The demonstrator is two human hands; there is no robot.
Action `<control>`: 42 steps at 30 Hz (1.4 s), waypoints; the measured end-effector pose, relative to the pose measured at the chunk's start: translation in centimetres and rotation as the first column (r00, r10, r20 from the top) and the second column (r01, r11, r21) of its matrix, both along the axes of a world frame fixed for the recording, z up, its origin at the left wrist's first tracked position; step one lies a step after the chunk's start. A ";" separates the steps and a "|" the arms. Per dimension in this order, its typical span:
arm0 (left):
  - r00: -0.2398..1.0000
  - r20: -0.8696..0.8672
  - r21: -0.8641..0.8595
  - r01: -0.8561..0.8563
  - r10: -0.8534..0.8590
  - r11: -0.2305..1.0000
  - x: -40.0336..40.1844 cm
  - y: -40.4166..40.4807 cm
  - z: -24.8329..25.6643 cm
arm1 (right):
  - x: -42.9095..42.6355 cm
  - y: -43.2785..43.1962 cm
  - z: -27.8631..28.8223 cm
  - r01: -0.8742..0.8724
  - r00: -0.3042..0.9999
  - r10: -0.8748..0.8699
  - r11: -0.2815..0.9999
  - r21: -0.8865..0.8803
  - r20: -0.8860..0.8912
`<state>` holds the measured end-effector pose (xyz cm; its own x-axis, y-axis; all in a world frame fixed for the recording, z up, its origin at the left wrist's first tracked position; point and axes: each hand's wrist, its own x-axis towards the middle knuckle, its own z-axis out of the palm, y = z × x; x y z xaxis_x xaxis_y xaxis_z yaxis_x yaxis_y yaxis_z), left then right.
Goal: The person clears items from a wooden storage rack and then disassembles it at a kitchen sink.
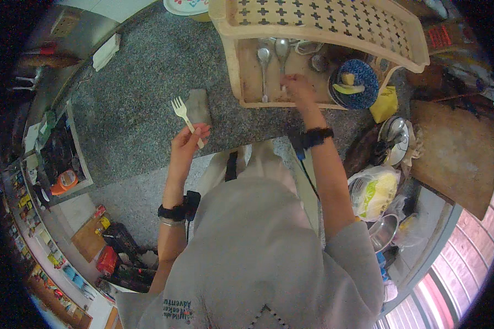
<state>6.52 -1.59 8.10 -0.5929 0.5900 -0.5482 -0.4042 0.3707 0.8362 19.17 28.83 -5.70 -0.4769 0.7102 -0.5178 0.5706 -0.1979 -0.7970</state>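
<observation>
My left hand (188, 137) holds a pale plastic fork (184, 116) by its handle, tines pointing away from me, above the counter's front edge. Just beyond it a folded grey cloth (199, 106) lies on the speckled stone counter (140, 103). My right hand (298, 87) reaches into the lower tray of a beige plastic rack (235, 78), its fingers at the handle of a metal spoon (282, 51); whether they grip it is unclear. Left of that, another metal spoon (264, 61) lies in the tray. A blue speckled dish (364, 76) with small yellowish pieces stands at the tray's right.
The rack's perforated upper shelf (329, 18) overhangs the tray. Right of the rack are a yellow packet (385, 105), a plastic bag with yellow contents (374, 193), a metal bowl (385, 232) and a brown board (453, 152). A sink (61, 152) with an orange bottle (64, 183) lies left.
</observation>
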 end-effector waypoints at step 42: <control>0.997 -0.032 -0.033 -0.067 0.065 0.997 0.3 -0.8 0.0 | -8.9 5.6 2.0 -0.364 0.931 0.040 0.131 0.922 0.362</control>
<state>6.85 -2.42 8.08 -0.6469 0.5301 -0.5482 -0.4029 0.3728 0.8359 10.25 34.41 -3.73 -0.6974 0.5866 0.4117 0.6118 0.7865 -0.0844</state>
